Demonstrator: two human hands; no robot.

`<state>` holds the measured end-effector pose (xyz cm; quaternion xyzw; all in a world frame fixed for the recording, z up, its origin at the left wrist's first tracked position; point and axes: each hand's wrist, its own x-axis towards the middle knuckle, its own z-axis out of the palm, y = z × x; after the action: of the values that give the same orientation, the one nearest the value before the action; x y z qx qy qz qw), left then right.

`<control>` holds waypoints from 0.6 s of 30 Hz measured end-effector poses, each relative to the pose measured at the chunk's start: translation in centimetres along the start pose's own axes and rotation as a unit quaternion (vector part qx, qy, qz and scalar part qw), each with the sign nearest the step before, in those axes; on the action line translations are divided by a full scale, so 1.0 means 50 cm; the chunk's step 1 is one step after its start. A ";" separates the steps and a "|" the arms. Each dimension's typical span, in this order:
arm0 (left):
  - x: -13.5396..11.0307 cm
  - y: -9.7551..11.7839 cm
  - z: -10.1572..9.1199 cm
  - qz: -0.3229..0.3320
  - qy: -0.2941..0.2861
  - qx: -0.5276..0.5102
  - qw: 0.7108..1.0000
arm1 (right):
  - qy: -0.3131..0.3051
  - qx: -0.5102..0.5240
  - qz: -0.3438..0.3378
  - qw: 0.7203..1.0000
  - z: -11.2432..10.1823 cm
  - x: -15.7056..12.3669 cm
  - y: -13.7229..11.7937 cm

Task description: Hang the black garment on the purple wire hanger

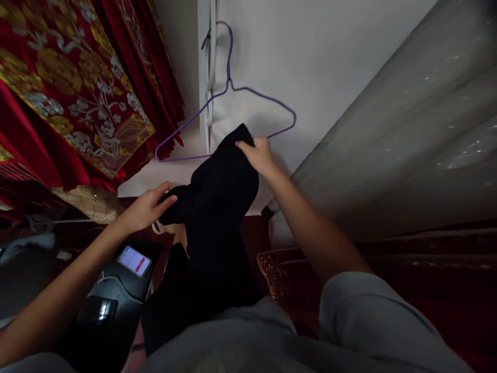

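Note:
A black garment hangs between my two hands, in front of the lower bar of a purple hanger. My right hand pinches its upper edge near the hanger's bar. At the garment's left end, my left hand grips a bunched part of it between thumb and fingers. The hanger hangs by its hook near a white strip on the wall. Whether the cloth is looped over the bar or only lies in front of it, I cannot tell.
Red cloth with gold and silver patterns hangs at upper left. Below it, a phone with a lit screen lies on a black surface beside a cable. A grey shiny sheet fills the right. Dark red furniture stands at lower right.

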<state>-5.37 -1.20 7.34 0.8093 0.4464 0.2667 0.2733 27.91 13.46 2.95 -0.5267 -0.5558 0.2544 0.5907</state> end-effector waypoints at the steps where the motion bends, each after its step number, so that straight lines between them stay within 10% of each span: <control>1: 0.000 -0.012 -0.002 0.000 -0.009 0.056 0.998 | 0.009 -0.007 -0.017 1.000 -0.022 -0.002 -0.001; 10: 0.141 0.006 -0.082 0.083 0.207 0.111 0.968 | 0.020 -0.028 -0.056 0.998 -0.068 -0.054 -0.052; 15: 0.245 0.064 -0.096 0.172 0.200 0.101 0.959 | -0.043 -0.001 -0.070 0.997 -0.040 -0.101 -0.063; 18: 0.270 0.062 -0.091 0.156 0.179 0.085 0.968 | 0.024 -0.053 -0.137 0.989 -0.074 -0.105 -0.058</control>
<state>-0.45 10.06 15.22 0.8285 0.3771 0.4074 0.0738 29.16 6.63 4.18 -0.4824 -0.6210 0.1289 0.6041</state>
